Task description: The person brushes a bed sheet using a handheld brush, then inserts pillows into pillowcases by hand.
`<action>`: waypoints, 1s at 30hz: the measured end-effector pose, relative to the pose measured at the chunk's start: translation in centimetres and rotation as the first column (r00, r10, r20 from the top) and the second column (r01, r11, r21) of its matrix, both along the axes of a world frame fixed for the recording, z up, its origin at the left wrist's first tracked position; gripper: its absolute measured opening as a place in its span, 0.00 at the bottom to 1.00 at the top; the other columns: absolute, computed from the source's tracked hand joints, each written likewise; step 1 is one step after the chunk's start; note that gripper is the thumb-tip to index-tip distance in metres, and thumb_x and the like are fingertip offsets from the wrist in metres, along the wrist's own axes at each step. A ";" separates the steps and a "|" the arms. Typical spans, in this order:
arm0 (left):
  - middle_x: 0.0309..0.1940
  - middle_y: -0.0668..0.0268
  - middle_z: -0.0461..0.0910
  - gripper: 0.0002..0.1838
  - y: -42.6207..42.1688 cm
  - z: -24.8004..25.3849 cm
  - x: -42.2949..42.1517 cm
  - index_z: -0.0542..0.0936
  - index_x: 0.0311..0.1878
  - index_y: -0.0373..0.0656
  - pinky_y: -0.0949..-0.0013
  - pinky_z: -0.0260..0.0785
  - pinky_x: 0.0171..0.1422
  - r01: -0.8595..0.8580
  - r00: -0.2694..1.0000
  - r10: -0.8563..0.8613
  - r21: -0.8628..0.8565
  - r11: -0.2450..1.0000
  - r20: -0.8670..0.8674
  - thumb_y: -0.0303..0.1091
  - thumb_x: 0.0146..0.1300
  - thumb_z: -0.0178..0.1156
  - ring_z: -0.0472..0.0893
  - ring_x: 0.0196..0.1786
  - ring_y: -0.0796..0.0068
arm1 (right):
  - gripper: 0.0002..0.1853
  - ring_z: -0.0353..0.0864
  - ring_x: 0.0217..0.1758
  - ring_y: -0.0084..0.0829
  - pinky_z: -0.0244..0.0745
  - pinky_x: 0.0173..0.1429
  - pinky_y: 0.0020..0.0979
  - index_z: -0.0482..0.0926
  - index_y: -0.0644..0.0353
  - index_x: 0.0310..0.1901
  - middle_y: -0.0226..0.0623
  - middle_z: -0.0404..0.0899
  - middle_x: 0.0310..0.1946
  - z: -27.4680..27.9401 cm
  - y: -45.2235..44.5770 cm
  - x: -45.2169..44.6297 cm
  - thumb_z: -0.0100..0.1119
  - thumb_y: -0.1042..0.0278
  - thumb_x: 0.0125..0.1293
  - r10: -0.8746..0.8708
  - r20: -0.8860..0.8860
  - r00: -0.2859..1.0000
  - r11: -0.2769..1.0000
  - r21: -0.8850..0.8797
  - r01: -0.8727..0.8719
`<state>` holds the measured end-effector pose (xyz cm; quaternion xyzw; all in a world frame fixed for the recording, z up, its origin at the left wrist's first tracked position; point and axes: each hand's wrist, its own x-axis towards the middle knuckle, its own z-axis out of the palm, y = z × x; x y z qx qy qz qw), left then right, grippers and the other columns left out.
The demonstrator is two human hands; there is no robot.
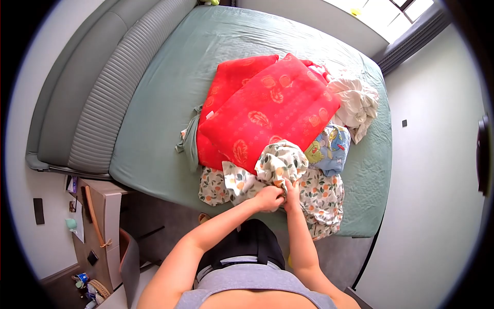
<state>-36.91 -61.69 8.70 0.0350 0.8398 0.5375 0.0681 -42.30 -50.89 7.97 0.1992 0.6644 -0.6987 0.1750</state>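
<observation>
A person (252, 282) stands at the near edge of the bed (154, 149), both arms stretched forward over that edge. The grip of the left hand (270, 198) is narrow, its fingers curled round a gathered bit of the cover (282, 160), a white cloth printed with oranges and leaves. The right hand (292, 195) is just beside it, also holding the cover, its fingers folded round the same bunch. The two hands are close together, near the middle of the bed's near edge.

The cover lies along that edge. Its bunched part rises in front of the hands and overlaps the near side of the quilt (272, 108); one portion spreads toward the headboard (108, 77), and another lies on the foot side of the hands, down to the near edge. The quilt, red with a gold pattern, is heaped around the middle of the bed.

Against the quilt's foot side is a blue cloth (335, 154) with a cartoon print. Beyond it, toward the far corner at the foot, a white cloth (355, 103) lies crumpled. On the headboard side, a green cloth (191, 141) sits beside the quilt. Next to the bed's near corner at the headboard end stands a desk (109, 216), with a chair (128, 262) by it.
</observation>
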 end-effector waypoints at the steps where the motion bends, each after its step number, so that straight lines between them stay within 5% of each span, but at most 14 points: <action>1: 0.31 0.52 0.79 0.13 0.1 1.5 -0.4 0.78 0.40 0.37 0.61 0.71 0.41 0.118 0.979 -0.134 0.111 0.987 0.152 0.35 0.57 0.55 0.80 0.35 0.59 | 0.24 0.75 0.45 0.28 0.69 0.51 0.27 0.66 0.66 0.57 0.36 0.76 0.45 0.1 1.8 -1.3 0.55 0.75 0.57 0.073 -0.014 0.997 0.995 -0.074 -0.073; 3: 0.35 0.58 0.79 0.13 1.6 0.4 0.0 0.78 0.47 0.39 0.68 0.70 0.45 -0.030 0.999 0.001 0.551 0.834 0.054 0.33 0.62 0.54 0.79 0.41 0.70 | 0.19 0.75 0.42 0.25 0.70 0.46 0.26 0.72 0.67 0.51 0.35 0.77 0.43 0.0 4.9 -3.2 0.47 0.82 0.56 -0.136 -0.234 0.963 0.983 -0.151 0.102; 4: 0.42 0.63 0.79 0.14 -0.3 2.1 -0.7 0.77 0.50 0.41 0.72 0.68 0.50 0.026 0.989 -0.083 0.406 0.914 0.125 0.32 0.63 0.54 0.77 0.46 0.75 | 0.19 0.75 0.42 0.25 0.70 0.47 0.27 0.72 0.68 0.51 0.35 0.77 0.43 2.9 5.5 -3.8 0.46 0.81 0.56 -0.291 -0.300 0.909 0.954 -0.165 0.251; 7: 0.40 0.62 0.78 0.10 -3.5 0.0 -2.0 0.79 0.43 0.39 0.71 0.69 0.48 -0.460 0.877 0.477 0.399 0.793 0.061 0.30 0.60 0.57 0.77 0.44 0.74 | 0.15 0.74 0.40 0.24 0.70 0.45 0.26 0.73 0.66 0.50 0.35 0.76 0.43 4.3 9.8 -6.7 0.48 0.76 0.60 -0.501 -0.530 0.684 0.829 -0.066 0.556; 9: 0.46 0.55 0.75 0.21 -7.6 -3.9 -2.8 0.74 0.51 0.39 0.66 0.70 0.46 -0.770 0.637 0.769 0.103 0.629 0.061 0.34 0.54 0.63 0.77 0.41 0.66 | 0.17 0.74 0.43 0.27 0.68 0.51 0.28 0.71 0.70 0.51 0.39 0.76 0.45 6.8 10.1 -7.4 0.48 0.77 0.60 -0.512 -0.576 0.638 0.815 -0.089 0.573; 11: 0.52 0.49 0.70 0.33 -11.4 -9.4 -2.8 0.65 0.58 0.36 0.61 0.69 0.52 -0.893 0.419 0.860 -0.306 0.331 -0.291 0.40 0.52 0.66 0.74 0.51 0.59 | 0.19 0.74 0.45 0.28 0.67 0.53 0.28 0.69 0.70 0.53 0.40 0.75 0.47 6.6 9.9 -7.3 0.49 0.77 0.59 -0.390 -0.602 0.697 0.872 0.001 0.490; 13: 0.58 0.47 0.65 0.42 -13.9 -9.9 -3.5 0.59 0.61 0.32 0.58 0.65 0.59 -0.958 0.105 0.922 -0.211 0.195 0.372 0.46 0.51 0.67 0.67 0.60 0.57 | 0.23 0.72 0.51 0.29 0.64 0.57 0.28 0.67 0.70 0.57 0.42 0.73 0.51 5.2 9.1 -6.9 0.51 0.76 0.58 -0.225 -0.582 0.782 0.944 0.070 0.324; 14: 0.56 0.51 0.70 0.39 -15.1 -10.0 -3.8 0.64 0.59 0.31 0.56 0.65 0.61 -0.998 0.006 0.648 -0.033 0.048 0.762 0.46 0.51 0.67 0.71 0.59 0.60 | 0.23 0.72 0.51 0.30 0.64 0.57 0.27 0.67 0.70 0.57 0.42 0.73 0.51 3.4 8.3 -6.5 0.52 0.75 0.58 -0.064 -0.538 0.841 0.948 0.231 0.220; 17: 0.48 0.56 0.77 0.33 -15.4 -9.6 -5.2 0.69 0.55 0.34 0.57 0.70 0.57 -0.887 0.394 0.409 0.458 -0.067 0.823 0.44 0.51 0.67 0.77 0.51 0.63 | 0.28 0.69 0.57 0.31 0.61 0.61 0.27 0.62 0.69 0.61 0.43 0.71 0.55 1.6 3.9 -4.6 0.56 0.71 0.59 0.275 -0.476 0.835 0.942 0.307 -0.136; 19: 0.41 0.58 0.80 0.22 -15.1 -8.1 -6.7 0.73 0.48 0.36 0.60 0.77 0.46 -0.746 0.521 0.359 0.617 -0.249 0.775 0.30 0.50 0.65 0.82 0.40 0.64 | 0.32 0.70 0.58 0.29 0.64 0.61 0.31 0.58 0.65 0.64 0.38 0.71 0.56 -2.1 1.3 -4.0 0.58 0.63 0.62 -0.015 -0.271 0.963 1.000 0.023 0.022; 22: 0.35 0.59 0.80 0.16 -14.3 -0.1 -7.2 0.76 0.40 0.36 0.63 0.76 0.41 -0.670 0.460 0.568 0.687 -0.282 0.682 0.23 0.45 0.63 0.81 0.34 0.64 | 0.32 0.74 0.53 0.33 0.74 0.50 0.36 0.63 0.59 0.60 0.37 0.69 0.56 -5.4 1.5 -6.1 0.59 0.49 0.60 0.219 0.294 0.930 0.912 -0.401 -0.088; 26: 0.42 0.60 0.78 0.21 -15.0 8.8 -0.8 0.74 0.48 0.35 0.65 0.72 0.49 -0.451 0.476 0.715 0.840 -0.301 0.512 0.20 0.47 0.62 0.79 0.43 0.65 | 0.29 0.71 0.54 0.39 0.72 0.53 0.45 0.66 0.56 0.57 0.38 0.71 0.52 -7.3 -2.5 -5.2 0.34 0.40 0.66 0.405 0.054 0.913 0.788 -0.528 -0.318; 27: 0.43 0.60 0.78 0.21 -16.3 10.0 2.1 0.73 0.49 0.35 0.64 0.72 0.50 -0.396 0.465 0.745 0.865 -0.308 0.478 0.20 0.48 0.61 0.78 0.44 0.65 | 0.23 0.74 0.50 0.38 0.73 0.51 0.41 0.67 0.57 0.56 0.37 0.72 0.50 -8.3 -3.1 -4.5 0.44 0.51 0.66 0.512 -0.013 0.859 0.488 -0.819 -0.303; 30: 0.44 0.60 0.77 0.19 -18.8 10.9 11.7 0.73 0.50 0.36 0.63 0.71 0.52 -0.326 0.408 0.804 0.892 -0.314 0.433 0.22 0.53 0.59 0.78 0.45 0.65 | 0.23 0.79 0.41 0.30 0.76 0.46 0.28 0.67 0.62 0.55 0.36 0.77 0.43 -6.5 -7.6 -1.4 0.56 0.80 0.56 0.468 -0.115 0.876 0.716 -0.532 -0.453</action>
